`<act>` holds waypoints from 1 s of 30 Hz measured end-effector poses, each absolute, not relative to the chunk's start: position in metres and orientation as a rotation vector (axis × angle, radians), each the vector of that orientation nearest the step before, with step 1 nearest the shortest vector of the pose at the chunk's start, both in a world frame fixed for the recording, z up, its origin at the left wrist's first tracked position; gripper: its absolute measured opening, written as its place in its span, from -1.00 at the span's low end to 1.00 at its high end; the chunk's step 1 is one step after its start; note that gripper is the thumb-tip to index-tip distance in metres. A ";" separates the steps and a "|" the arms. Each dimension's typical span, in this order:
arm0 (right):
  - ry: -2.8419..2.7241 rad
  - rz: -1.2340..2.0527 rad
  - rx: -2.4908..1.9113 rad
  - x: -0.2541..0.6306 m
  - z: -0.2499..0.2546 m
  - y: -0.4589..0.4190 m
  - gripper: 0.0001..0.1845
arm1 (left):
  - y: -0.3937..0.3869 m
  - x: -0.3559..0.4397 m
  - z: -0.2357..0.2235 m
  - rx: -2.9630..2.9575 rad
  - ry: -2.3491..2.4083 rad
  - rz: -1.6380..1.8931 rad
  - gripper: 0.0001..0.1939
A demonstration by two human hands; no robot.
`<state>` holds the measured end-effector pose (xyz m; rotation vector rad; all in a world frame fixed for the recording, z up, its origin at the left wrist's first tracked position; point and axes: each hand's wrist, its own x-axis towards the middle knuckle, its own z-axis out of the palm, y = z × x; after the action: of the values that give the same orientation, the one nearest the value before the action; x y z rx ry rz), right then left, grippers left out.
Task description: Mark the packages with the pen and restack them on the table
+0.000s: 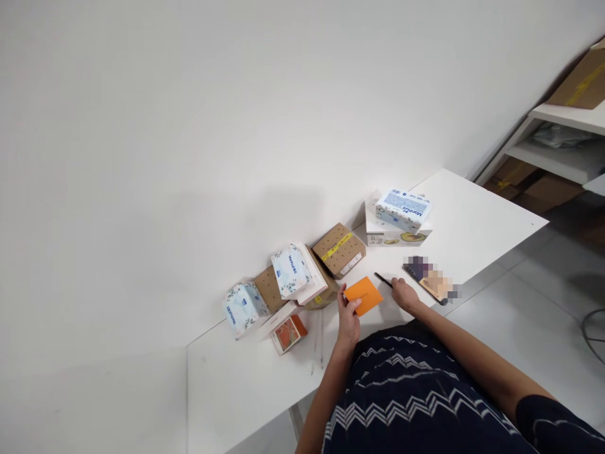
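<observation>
My left hand [348, 320] is closed on a flat orange card [366, 296], thumb on its face and fingers behind it. A faint dark mark shows near the card's middle, too small to read. To the right, my right hand [404, 295] grips a slim black pen [382, 279], whose far end points up and left toward the card without touching it. Close by on the right lies a dark phone-like object [422, 284], its upper face blurred out. Both hands are over the near side of the white table [227, 391].
Along the wall stand tissue packs [243, 308], cardboard boxes [338, 249] and a white box [399, 236] topped by another tissue pack [404, 208]. A small picture box [287, 334] and thin sticks [322, 343] lie left of my hands. Shelves [548, 151] stand right.
</observation>
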<state>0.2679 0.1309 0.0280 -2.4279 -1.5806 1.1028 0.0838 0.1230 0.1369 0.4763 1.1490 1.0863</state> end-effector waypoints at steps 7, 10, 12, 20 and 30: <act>-1.346 1.156 -2.216 0.276 0.044 0.127 -0.81 | 0.123 0.083 0.138 0.489 1.148 1.100 -0.32; -1.219 1.193 -2.026 0.275 0.060 0.118 -0.83 | 0.125 0.082 0.139 0.509 1.169 1.110 -0.32; -1.161 1.236 -1.883 0.273 0.073 0.114 -0.80 | 0.125 0.083 0.140 0.521 1.176 1.120 -0.33; -1.013 1.360 -1.510 0.256 0.120 0.112 -0.45 | 0.126 0.090 0.147 0.520 1.132 1.110 -0.40; -1.105 1.336 -1.472 0.249 0.154 0.114 -0.39 | 0.125 0.083 0.171 0.546 1.077 0.894 -0.29</act>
<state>0.2494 0.1143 0.1543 -1.4724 -1.1048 1.3362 0.0830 0.1247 0.1710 0.5458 1.0768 0.8935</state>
